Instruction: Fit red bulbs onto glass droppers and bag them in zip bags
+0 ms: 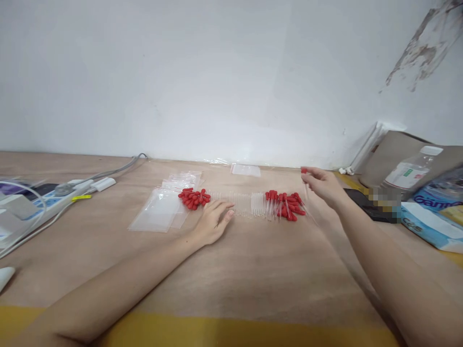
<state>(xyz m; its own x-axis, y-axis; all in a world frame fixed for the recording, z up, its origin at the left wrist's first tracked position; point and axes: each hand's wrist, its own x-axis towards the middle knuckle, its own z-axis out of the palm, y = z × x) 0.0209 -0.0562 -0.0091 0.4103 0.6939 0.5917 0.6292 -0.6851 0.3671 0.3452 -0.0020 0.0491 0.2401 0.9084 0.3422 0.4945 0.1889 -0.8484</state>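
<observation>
The right hand (320, 185) pinches one red-bulbed dropper (304, 170) above the worktop (253, 270), beside a pile of droppers (285, 205); the left hand (213, 222) rests open by clear tubes (242, 202). Light and likely brittle, it seems best held at the soft bulb.

Your left hand (213, 222) rests flat at centre frame on the table (253, 270), just before the tubes (240, 202). Bulbs (194, 198) and bags (162, 207) lie to their left and droppers (285, 206) to their right. Above those, your right hand (323, 185) pinches one dropper (304, 170).
</observation>
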